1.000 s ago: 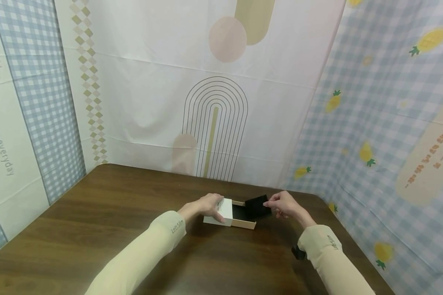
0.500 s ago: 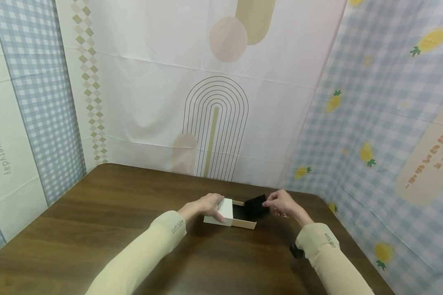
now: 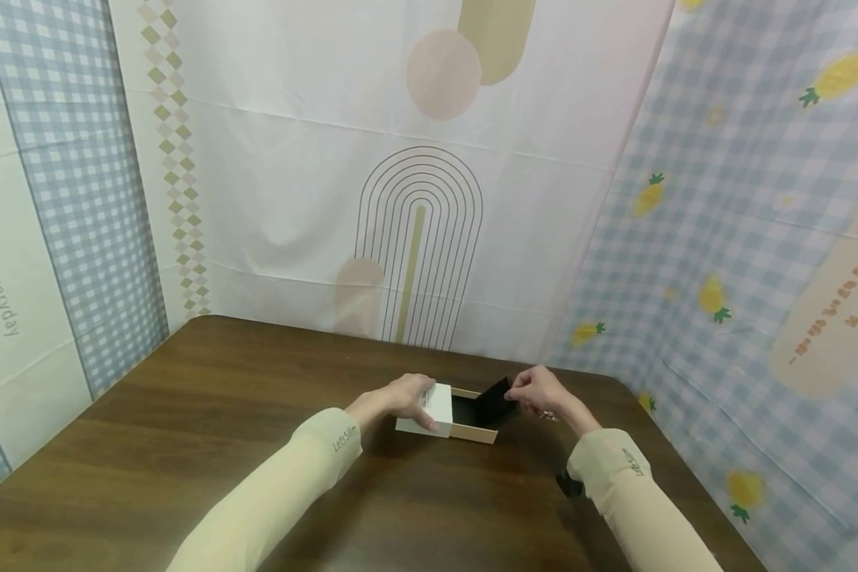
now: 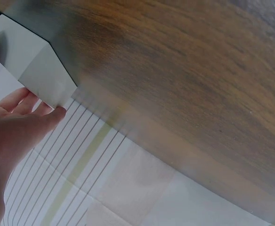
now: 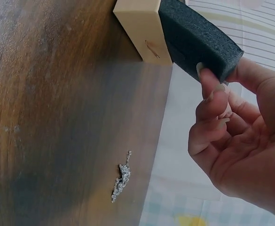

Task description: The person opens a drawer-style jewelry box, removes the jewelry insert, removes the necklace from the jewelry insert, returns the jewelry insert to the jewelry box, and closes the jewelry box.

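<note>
A white box sleeve [image 3: 437, 411] lies on the table with its pale brown drawer [image 3: 473, 434] pulled partway out to the right. My left hand [image 3: 405, 397] grips the sleeve between thumb and fingers; in the left wrist view the sleeve [image 4: 48, 70] shows its white end under the fingertips. Black foam padding [image 3: 496, 403] stands tilted up at the drawer's right end. Its raised edge is pinched by the thumb and forefinger of my right hand [image 3: 540, 390]. The right wrist view shows the foam [image 5: 198, 40] to be a thick dark pad rising above the drawer wall [image 5: 144, 37].
A small silver chain [image 5: 121, 181] lies bunched on the brown wooden table [image 3: 257, 461], just right of the box. A patterned cloth [image 3: 293, 199] hangs behind the table's back edge, and a checked cloth [image 3: 686, 318] hangs along the right side.
My right hand has shifted slightly left, and the foam stands steeper than before. More of the chain shows beside the hand. The left hand and sleeve have stayed in place.
</note>
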Demonstrator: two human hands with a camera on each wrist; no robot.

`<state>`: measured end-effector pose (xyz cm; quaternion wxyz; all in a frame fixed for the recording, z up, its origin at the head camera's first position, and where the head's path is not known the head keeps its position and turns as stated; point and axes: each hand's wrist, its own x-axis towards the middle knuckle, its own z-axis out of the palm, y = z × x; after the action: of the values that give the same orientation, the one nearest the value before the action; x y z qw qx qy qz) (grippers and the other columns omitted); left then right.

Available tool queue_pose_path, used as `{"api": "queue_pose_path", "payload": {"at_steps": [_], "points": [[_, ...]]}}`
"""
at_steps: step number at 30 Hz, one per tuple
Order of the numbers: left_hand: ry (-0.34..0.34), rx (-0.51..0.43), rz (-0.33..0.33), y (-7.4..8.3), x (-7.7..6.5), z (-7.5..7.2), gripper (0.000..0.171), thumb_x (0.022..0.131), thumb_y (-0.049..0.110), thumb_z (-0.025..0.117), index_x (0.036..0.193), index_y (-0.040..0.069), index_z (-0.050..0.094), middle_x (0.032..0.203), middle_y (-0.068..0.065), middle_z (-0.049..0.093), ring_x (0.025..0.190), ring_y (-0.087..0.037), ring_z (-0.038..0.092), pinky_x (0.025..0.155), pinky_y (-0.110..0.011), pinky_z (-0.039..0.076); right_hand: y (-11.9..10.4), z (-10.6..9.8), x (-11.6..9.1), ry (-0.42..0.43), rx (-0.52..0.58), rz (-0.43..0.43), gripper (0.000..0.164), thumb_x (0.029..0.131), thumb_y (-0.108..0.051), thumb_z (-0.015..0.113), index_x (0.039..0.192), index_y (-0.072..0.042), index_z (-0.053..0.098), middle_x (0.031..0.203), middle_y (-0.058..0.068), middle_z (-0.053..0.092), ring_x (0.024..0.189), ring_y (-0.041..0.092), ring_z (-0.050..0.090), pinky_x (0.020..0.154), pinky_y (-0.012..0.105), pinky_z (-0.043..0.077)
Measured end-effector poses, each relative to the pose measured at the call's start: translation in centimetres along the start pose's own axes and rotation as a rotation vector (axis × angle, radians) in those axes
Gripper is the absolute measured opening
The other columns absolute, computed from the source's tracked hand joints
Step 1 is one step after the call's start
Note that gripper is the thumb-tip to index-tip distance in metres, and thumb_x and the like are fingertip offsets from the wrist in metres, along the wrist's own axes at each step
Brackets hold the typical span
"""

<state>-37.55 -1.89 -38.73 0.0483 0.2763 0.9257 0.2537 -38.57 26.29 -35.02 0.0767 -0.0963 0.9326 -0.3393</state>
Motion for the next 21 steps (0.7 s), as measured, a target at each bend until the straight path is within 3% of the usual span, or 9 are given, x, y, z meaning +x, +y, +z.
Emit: {"api": "queue_pose_path", "payload": {"at_steps": [7, 12, 18, 21], "points": [[0.002, 0.009, 0.006, 0.0, 0.1, 0.0, 0.079, 0.071, 0.028, 0.085, 0.135, -0.003, 0.049, 0.12, -0.015, 0.06, 0.106, -0.025, 0.055, 0.094, -0.04, 0.048, -0.1, 0.5, 0.3, 0.008, -0.035, 0.012, 0.018, 0.087, -0.015, 0.068, 0.071, -0.006, 0.064, 0.049, -0.002, 0.051, 0.044, 0.011, 0.044, 0.044, 0.027, 0.038], [-0.002, 0.008, 0.012, -0.1, 0.2, 0.1, 0.085, 0.072, 0.028, 0.085, 0.139, -0.006, 0.045, 0.128, -0.017, 0.058, 0.114, -0.027, 0.054, 0.1, -0.041, 0.045, 0.0, 0.8, 0.3, 0.01, -0.043, 0.02, 0.018, 0.088, -0.016, 0.068, 0.073, -0.007, 0.065, 0.049, 0.0, 0.051, 0.043, 0.014, 0.041, 0.041, 0.026, 0.032], [0.0, 0.016, 0.018, -0.1, 0.2, 0.0, 0.08, 0.07, 0.027, 0.086, 0.134, -0.005, 0.049, 0.114, -0.014, 0.062, 0.102, -0.025, 0.056, 0.092, -0.039, 0.048, 0.1, 1.0, 0.3, 0.003, -0.052, 0.009, 0.02, 0.088, -0.016, 0.067, 0.071, -0.007, 0.065, 0.049, 0.0, 0.051, 0.043, 0.014, 0.042, 0.039, 0.023, 0.03], [0.001, 0.019, 0.008, -0.2, 0.1, 0.0, 0.082, 0.07, 0.028, 0.086, 0.135, -0.005, 0.048, 0.117, -0.014, 0.061, 0.103, -0.023, 0.055, 0.093, -0.038, 0.048, 0.1, 1.1, 0.4, -0.007, -0.047, 0.004, 0.021, 0.089, -0.016, 0.067, 0.07, -0.007, 0.064, 0.049, -0.001, 0.051, 0.043, 0.013, 0.044, 0.04, 0.023, 0.031]]}}
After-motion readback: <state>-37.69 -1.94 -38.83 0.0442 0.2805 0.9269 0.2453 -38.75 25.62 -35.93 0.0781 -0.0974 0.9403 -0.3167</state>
